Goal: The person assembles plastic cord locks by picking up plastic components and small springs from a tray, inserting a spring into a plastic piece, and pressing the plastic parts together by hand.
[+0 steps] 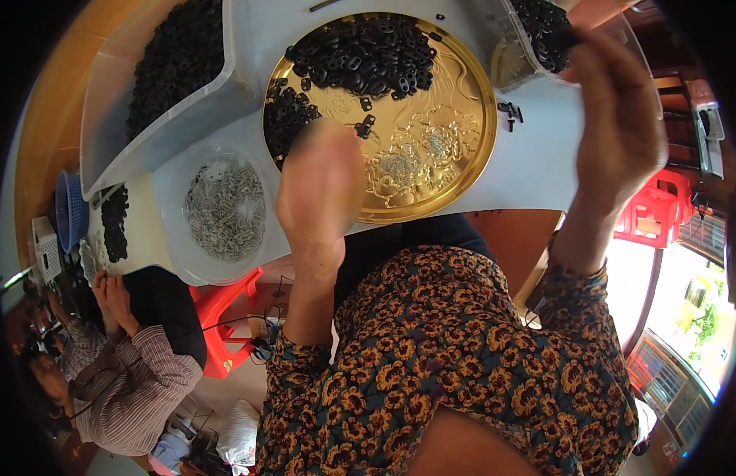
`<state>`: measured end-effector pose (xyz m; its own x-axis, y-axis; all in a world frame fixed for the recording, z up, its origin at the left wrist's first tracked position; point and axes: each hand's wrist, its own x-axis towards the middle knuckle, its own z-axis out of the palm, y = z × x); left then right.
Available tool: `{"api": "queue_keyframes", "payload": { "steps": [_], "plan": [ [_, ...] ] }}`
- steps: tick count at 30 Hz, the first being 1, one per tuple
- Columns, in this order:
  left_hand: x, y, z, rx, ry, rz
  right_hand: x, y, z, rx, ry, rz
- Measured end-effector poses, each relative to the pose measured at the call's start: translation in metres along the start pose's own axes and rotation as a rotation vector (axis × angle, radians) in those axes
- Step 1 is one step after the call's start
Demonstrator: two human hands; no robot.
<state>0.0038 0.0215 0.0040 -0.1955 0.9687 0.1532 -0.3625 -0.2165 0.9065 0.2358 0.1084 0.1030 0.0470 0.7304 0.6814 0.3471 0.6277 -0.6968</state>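
My left hand (320, 186) is smeared by motion over the left front rim of a round gold tray (483, 155). Its fingers cannot be made out. On the tray lie a large heap of small black two-holed plastic pieces (364, 55), a smaller black heap (288, 115) and a sprinkle of small silvery metal pieces (395, 166). My right hand (622, 119) is raised at the right, beside a clear bin of black parts (542, 32). Its fingers look drawn together, with something dark at the blurred tips that I cannot make out.
A clear bin (229, 47) of black parts stands at the left. Nearer is a round clear tub (177, 254) of silvery metal pieces. A few black bits (511, 115) lie right of the tray. Another person's hands (114, 301) are at the table's left end. Red stools (225, 341) stand below.
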Motion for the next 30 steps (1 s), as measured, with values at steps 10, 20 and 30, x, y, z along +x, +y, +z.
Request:
{"api": "queue_keyframes", "payload": {
  "steps": [10,20,30],
  "plan": [
    [-0.007,0.008,-0.016,0.041,0.218,-0.055,-0.028,0.003,0.044,-0.095,-0.532,-0.089],
    [-0.008,0.010,-0.015,0.036,0.211,-0.106,-0.073,0.043,0.103,-0.331,-0.780,-0.123],
    [-0.005,0.007,-0.015,0.035,0.208,-0.133,-0.080,0.046,0.112,-0.340,-0.752,-0.192]
  ]
}}
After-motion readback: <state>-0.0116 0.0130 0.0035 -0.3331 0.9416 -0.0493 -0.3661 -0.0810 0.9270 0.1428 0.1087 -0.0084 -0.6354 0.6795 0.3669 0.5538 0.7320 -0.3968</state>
